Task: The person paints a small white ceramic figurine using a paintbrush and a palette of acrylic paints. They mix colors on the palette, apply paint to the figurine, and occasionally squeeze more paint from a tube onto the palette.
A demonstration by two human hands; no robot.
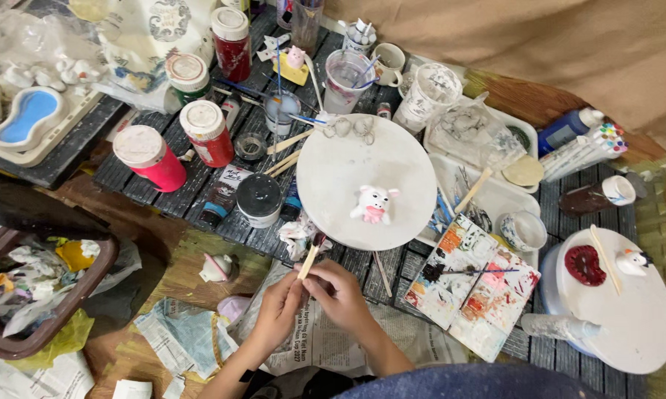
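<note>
My left hand [277, 310] and my right hand [340, 292] meet near the table's front edge, both gripping a wooden-handled paintbrush [310, 256] whose dark tip points up toward a crumpled stained tissue [297, 235]. Just beyond stands a round white turntable [348, 170] carrying a small white clay animal figurine [374, 204] with pink marks. The figurine is apart from both hands.
Red, pink and green paint jars [207, 133] and a black-lidded jar [259, 198] crowd the left. A paint-smeared palette [470, 284] lies right, beside a second white turntable [632, 318]. Water cups [345, 77] stand behind. A bin of scrap paper [34, 292] sits on the floor left.
</note>
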